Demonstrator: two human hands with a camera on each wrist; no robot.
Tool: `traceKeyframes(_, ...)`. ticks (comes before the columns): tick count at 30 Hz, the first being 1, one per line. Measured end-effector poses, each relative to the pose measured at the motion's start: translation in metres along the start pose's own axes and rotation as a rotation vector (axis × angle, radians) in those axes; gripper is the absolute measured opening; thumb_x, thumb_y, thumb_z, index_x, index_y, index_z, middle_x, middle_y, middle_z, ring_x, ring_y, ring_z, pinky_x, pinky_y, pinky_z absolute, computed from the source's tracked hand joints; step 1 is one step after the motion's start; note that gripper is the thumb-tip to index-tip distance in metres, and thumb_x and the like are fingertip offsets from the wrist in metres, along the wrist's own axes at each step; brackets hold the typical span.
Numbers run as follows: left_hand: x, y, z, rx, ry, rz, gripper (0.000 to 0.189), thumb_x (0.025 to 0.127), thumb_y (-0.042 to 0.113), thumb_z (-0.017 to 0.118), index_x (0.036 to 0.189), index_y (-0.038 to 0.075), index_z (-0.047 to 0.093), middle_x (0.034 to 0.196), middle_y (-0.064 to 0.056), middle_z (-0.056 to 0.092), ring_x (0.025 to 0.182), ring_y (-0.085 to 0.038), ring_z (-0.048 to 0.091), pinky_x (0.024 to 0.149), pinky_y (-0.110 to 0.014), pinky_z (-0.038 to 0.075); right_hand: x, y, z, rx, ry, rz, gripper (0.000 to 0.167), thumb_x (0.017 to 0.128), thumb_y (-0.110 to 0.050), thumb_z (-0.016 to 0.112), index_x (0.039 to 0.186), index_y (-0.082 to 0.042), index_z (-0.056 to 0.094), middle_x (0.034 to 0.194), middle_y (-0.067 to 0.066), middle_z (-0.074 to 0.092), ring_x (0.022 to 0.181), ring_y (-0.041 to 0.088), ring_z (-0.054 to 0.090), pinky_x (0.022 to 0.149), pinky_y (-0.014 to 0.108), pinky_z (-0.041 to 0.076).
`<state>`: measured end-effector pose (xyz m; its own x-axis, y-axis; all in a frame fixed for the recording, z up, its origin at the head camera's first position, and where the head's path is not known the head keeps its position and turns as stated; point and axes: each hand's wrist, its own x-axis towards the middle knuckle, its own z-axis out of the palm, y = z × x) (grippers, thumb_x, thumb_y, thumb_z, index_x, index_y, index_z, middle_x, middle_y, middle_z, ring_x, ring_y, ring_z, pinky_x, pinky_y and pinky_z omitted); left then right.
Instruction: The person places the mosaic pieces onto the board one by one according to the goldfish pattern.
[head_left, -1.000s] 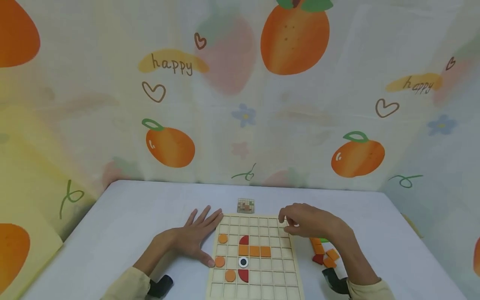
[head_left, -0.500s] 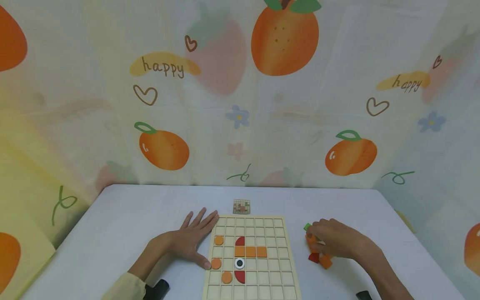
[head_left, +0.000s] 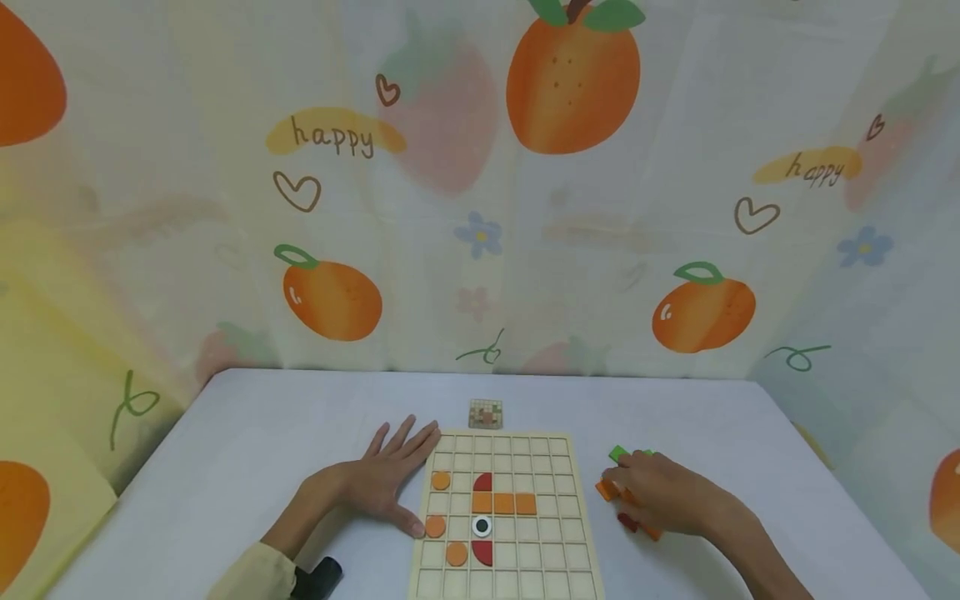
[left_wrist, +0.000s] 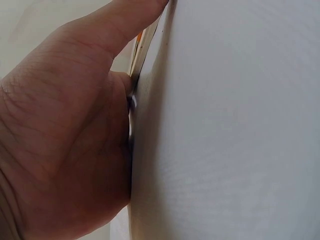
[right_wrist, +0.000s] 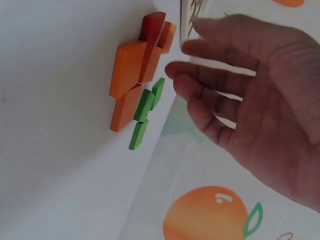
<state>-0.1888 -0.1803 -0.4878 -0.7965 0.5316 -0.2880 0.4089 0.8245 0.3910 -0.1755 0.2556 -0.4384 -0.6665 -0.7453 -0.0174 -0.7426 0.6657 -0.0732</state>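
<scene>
My left hand (head_left: pixel 378 487) lies with spread, straight fingers along the left edge of a cream grid board (head_left: pixel 547 550), thumb and fingertips at its rim. My right hand (head_left: pixel 660 492) hangs over a pile of loose tiles right of the board. In the right wrist view its fingers are loosely bent, with nothing between them. Below them lie orange tiles (right_wrist: pixel 127 67), a red tile (right_wrist: pixel 152 26) and small green tiles (right_wrist: pixel 144 105). On the board sit a row of orange squares (head_left: pixel 504 503), orange discs (head_left: pixel 457 553), red quarter-round pieces (head_left: pixel 482 552) and a white disc with a black centre (head_left: pixel 482 526).
A small patterned card (head_left: pixel 486 414) lies just beyond the board's far edge. The white table (head_left: pixel 300 400) meets a printed cloth backdrop (head_left: pixel 420 275) at the back. A black strap device (head_left: pixel 318 578) sits at my left wrist.
My right hand has moved from the board's upper right over to the tile pile. Orange tiles there have shifted and spread toward the board. My left hand has stayed at the board's edge.
</scene>
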Motion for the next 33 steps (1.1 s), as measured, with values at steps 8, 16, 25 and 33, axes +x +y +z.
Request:
traceKeyframes(8, 0.001, 0.001, 0.001, -0.019, -0.007, 0.000, 0.135, 0.074, 0.074, 0.079, 0.169, 0.013, 0.006, 0.180, -0.007, -0.001, 0.165, -0.042, -0.012, 0.129, -0.070, -0.008, 0.012, -0.009, 0.009, -0.056, 0.011, 0.046, 0.010, 0.093, -0.019, 0.076, 0.095, -0.018, 0.066, 0.080, -0.013, 0.055, 0.072, 0.003, 0.044, 0.068, 0.025, 0.039)
traceKeyframes(16, 0.000, 0.000, 0.001, -0.025, 0.004, 0.021, 0.133, 0.076, 0.069, 0.081, 0.169, 0.011, 0.005, 0.179, -0.009, -0.002, 0.164, -0.043, -0.013, 0.128, -0.071, -0.008, 0.018, -0.013, 0.009, -0.043, 0.003, 0.051, 0.031, 0.077, -0.003, 0.085, 0.092, -0.018, 0.062, 0.078, -0.013, 0.052, 0.073, 0.006, 0.040, 0.069, 0.026, 0.036)
traceKeyframes(25, 0.002, -0.001, 0.003, -0.017, 0.013, 0.028, 0.133, 0.076, 0.068, 0.082, 0.169, 0.012, 0.004, 0.179, -0.008, -0.003, 0.164, -0.043, -0.013, 0.128, -0.070, -0.008, 0.018, -0.016, 0.005, -0.028, 0.046, 0.050, 0.026, 0.078, -0.006, 0.084, 0.096, -0.014, 0.067, 0.083, -0.011, 0.055, 0.076, 0.005, 0.044, 0.070, 0.026, 0.041)
traceKeyframes(33, 0.001, -0.001, 0.002, -0.018, 0.007, 0.012, 0.133, 0.076, 0.069, 0.082, 0.169, 0.013, 0.004, 0.180, -0.007, -0.003, 0.164, -0.041, -0.014, 0.129, -0.069, -0.009, 0.027, -0.032, -0.011, 0.009, 0.051, 0.013, 0.023, 0.078, -0.006, 0.082, 0.095, -0.016, 0.069, 0.083, -0.013, 0.054, 0.077, 0.006, 0.043, 0.069, 0.024, 0.042)
